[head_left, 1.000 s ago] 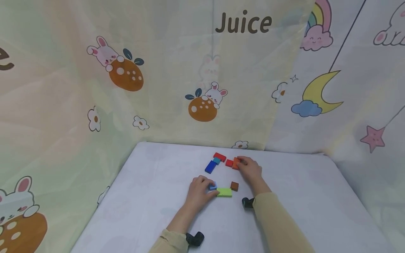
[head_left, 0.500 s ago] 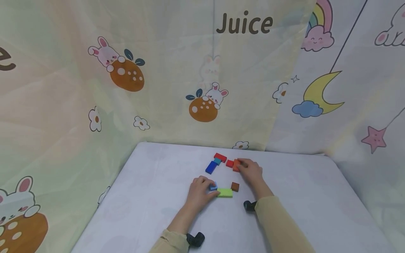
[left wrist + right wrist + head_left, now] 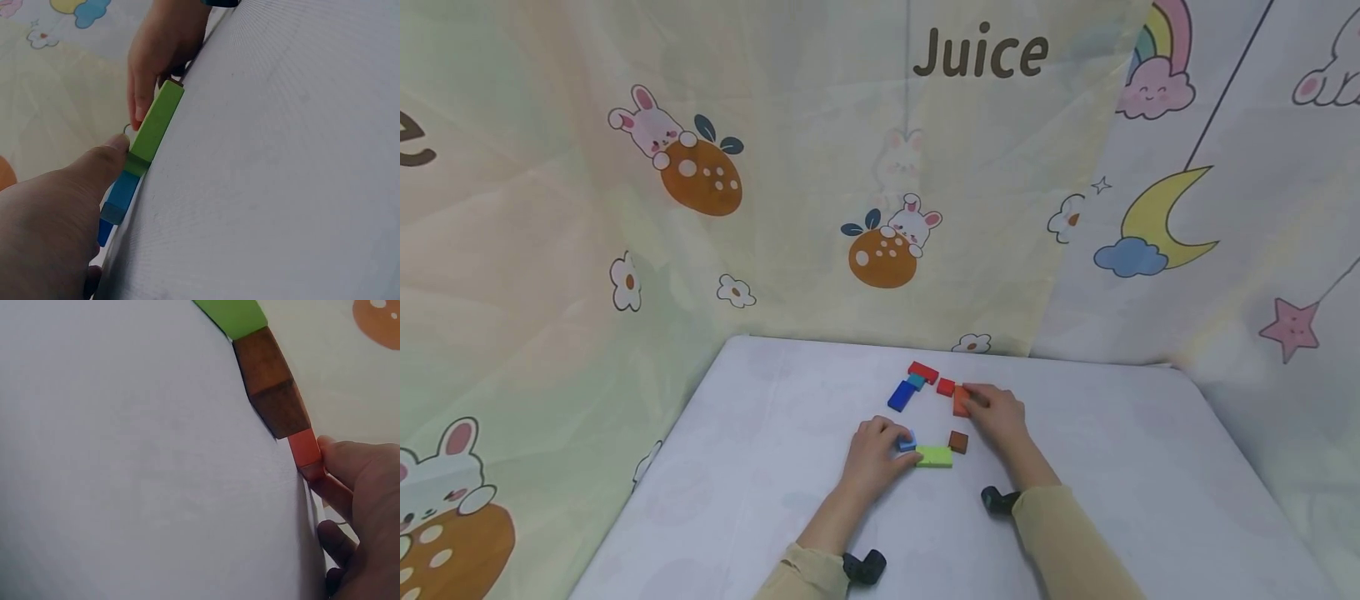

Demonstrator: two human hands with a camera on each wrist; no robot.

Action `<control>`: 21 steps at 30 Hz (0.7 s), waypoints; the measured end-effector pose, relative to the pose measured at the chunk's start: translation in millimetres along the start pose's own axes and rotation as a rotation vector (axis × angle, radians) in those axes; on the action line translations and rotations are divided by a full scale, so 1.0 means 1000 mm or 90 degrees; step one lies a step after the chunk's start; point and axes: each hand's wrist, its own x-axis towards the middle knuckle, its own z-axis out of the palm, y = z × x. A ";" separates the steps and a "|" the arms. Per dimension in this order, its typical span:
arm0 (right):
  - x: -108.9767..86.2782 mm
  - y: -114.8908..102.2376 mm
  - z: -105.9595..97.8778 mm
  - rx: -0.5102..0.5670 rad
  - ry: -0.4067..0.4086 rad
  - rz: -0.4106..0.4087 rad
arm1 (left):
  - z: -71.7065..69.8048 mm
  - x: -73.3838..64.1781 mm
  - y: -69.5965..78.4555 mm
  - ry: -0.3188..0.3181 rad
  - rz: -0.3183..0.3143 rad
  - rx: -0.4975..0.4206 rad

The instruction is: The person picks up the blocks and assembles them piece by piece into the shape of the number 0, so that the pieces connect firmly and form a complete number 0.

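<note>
Right hand [image 3: 996,414] pinches orange block [image 3: 960,403], left hand [image 3: 872,454] pinches light-blue block [image 3: 907,442] beside green block [image 3: 934,456]; best slide orange flat, edges square.

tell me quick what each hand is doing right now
Left hand: fingers curled on the light blue block, beside the green block.
Right hand: pinching the orange block.

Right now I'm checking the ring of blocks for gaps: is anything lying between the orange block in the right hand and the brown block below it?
Nothing visible does. The right hand grips the orange block, and only bare white table shows between it and the brown block, beside the green block.
</note>
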 end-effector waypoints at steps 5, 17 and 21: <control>-0.009 0.000 0.000 0.002 0.002 -0.002 | 0.000 0.000 0.000 0.003 -0.002 0.001; -0.023 0.001 0.007 -0.007 0.016 -0.002 | -0.001 0.000 0.000 0.006 0.007 -0.002; -0.026 0.000 0.007 -0.003 0.018 0.004 | -0.002 -0.001 0.002 -0.001 0.001 -0.006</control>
